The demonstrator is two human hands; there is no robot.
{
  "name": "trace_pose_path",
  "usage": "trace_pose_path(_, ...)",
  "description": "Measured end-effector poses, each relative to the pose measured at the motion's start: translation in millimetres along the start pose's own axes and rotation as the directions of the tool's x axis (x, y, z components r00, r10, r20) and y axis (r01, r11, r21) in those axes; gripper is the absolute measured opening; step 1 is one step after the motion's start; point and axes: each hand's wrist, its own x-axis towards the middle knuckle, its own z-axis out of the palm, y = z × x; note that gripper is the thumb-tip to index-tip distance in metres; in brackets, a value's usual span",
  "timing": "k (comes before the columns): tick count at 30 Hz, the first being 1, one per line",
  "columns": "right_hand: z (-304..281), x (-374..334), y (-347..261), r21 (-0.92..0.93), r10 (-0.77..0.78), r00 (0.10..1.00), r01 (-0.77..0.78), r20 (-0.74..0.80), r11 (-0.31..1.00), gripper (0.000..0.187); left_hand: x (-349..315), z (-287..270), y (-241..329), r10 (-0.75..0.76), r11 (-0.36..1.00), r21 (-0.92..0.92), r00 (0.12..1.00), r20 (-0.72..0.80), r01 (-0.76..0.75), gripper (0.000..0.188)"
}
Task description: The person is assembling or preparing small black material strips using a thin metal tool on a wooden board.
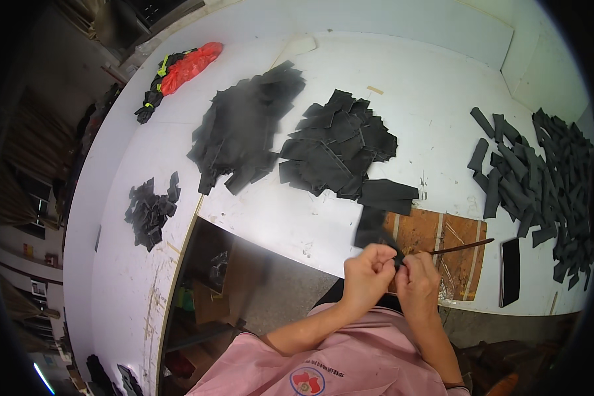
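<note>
My left hand [369, 274] and my right hand [418, 285] are close together at the table's front edge. Both are closed, their fingertips pinching a dark cloth piece [374, 228] that stretches up toward the table. Most of the pinched part is hidden by my fingers. A thin brown stick [465, 246] points rightward from beside my right hand over a brown board [466, 270]; whether that hand holds it I cannot tell. Beyond the hands lies a heap of flat black cloth pieces [336, 142], with one piece [389, 193] at its near edge.
Another black cloth heap [244, 125] lies to the left, and a smaller pile [150, 212] farther left. Narrow rolled dark pieces [525, 171] spread at the right. A black phone-like slab [509, 272] rests beside the board. A red plastic bag [190, 68] sits far left on the white table [270, 228].
</note>
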Motion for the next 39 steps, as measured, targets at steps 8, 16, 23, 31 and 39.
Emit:
trace_pose_path(8, -14.8, 0.9, 2.1, 0.818, 0.432, 0.78, -0.556, 0.453, 0.145, 0.004, 19.0, -22.8, 5.4, -0.234, 0.309, -0.665, 0.732, 0.639, 0.68, 0.026)
trace_pose_path(16, -12.0, -4.0, 3.6, 0.807, 0.375, 0.738, -0.588, 0.561, -0.049, 0.013, 5.1, 0.0, 19.8, 0.094, 0.994, -0.062, 0.996, -0.011, -0.094, 0.025)
trace_pose_path(23, -20.0, -9.7, 6.1, 0.86, 0.426, 0.761, -0.503, 0.49, -0.091, 0.015, 18.1, -25.1, 28.8, -0.043, 0.469, -0.54, 0.629, 0.777, 0.699, 0.035)
trace_pose_path(31, -40.9, -11.5, -0.7, 0.77, 0.396, 0.917, -0.286, 0.047, 0.57, 0.007, -0.5, -8.4, 37.5, -0.205, 0.815, -0.368, 0.817, 0.54, 0.448, 0.034)
trace_pose_path(39, -77.6, 8.4, -17.8, 0.427, 0.239, 0.966, -0.174, -0.103, 0.888, 0.006, 11.7, 6.8, 59.1, -0.172, 0.564, -0.646, 0.839, 0.517, 0.514, 0.013)
